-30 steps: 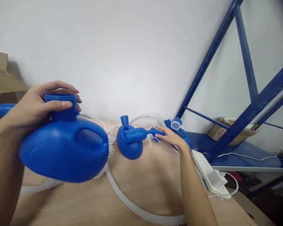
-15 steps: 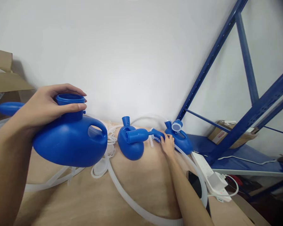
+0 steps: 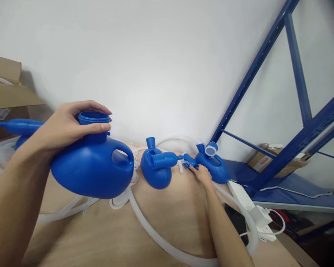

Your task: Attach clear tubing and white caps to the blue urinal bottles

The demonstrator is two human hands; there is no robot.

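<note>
Item one: a glossy blue plastic jug with loop handle [image 3: 94, 174], raised over the bench's [image 3: 114, 239] left half, open mouth upward. We note our left hand [image 3: 58, 128] gripping its neck, probably because the collar gives a firm hold and leaves the handle free.

Item two: a small curved blue plastic piece [image 3: 189, 160], near the far edge. Our right hand [image 3: 202, 174] reaches low to it, partly curled; we cannot tell whether it grips.

Item three: a second blue jug [image 3: 156, 181], midway along the far edge, with a tapered blue tube [image 3: 165, 160] across it, seemingly supported by its body.

Item four: a blue jug with round pale-faced cap [image 3: 219, 172], towards the far right corner.

Item five: translucent hose [image 3: 156, 237], looping towards the near edge, its curve likely from its own springiness.
</note>
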